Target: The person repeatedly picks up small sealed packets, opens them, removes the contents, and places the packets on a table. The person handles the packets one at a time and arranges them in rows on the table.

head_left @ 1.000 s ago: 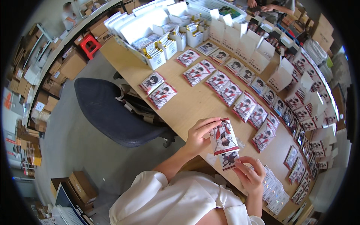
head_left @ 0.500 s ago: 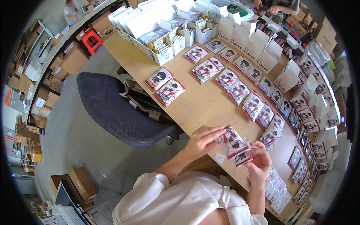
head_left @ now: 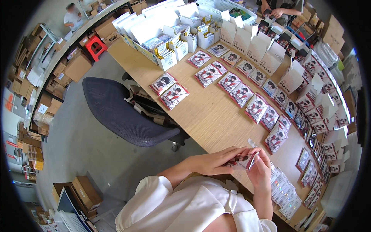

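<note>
The left hand (head_left: 216, 160) lies palm down over a small packet (head_left: 242, 164), low in front of the person's chest, by the near edge of the worktop (head_left: 208, 127). Its grip is curled in close and has hold of the left part of the packet. The right hand (head_left: 259, 166) pinches the other end, with the thumb and fingers close together on it. The packet is tilted, and the fingers hide much of it, but red, white and some dark bits show.

A clear scrap (head_left: 252, 143) is just past the right hand's fingers. Shiny cards (head_left: 285, 191) are spread on the worktop, to the right of the right arm.

More packets, red and white with drawn people on them, lie in rows across the worktop. Two of them (head_left: 174, 96) sit side by side near the chair (head_left: 123, 112). Tall white boxes (head_left: 250, 48) stand behind the rows. At the far left end, small boxes (head_left: 167, 60) hold gold packs (head_left: 162, 49). A red stool (head_left: 96, 47) is on the floor. Another person's hands (head_left: 276, 12) show at the top right.
</note>
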A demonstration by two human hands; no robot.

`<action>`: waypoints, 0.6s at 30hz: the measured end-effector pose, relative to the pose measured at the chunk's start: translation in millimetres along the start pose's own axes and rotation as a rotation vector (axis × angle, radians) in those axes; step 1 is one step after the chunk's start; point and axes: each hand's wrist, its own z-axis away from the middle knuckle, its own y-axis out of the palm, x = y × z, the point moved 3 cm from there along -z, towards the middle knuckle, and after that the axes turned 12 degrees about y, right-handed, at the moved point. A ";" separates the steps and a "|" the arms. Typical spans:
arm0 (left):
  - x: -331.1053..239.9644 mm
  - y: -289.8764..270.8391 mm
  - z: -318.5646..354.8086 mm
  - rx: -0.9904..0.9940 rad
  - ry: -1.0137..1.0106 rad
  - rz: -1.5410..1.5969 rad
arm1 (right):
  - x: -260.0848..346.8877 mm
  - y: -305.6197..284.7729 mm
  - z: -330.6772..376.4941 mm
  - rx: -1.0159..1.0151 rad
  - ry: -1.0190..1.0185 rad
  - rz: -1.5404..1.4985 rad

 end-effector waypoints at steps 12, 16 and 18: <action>9.1 -112.1 28.6 -0.961 -0.543 -1.728 | 15.5 -8.3 30.4 -0.270 -0.193 0.174; 34.6 -130.8 36.6 -0.970 -0.772 -1.714 | 12.2 -17.7 44.8 -0.345 -0.216 0.195; 38.1 -135.2 35.9 -0.967 -0.792 -1.709 | 11.6 -26.0 51.7 -0.368 -0.211 0.203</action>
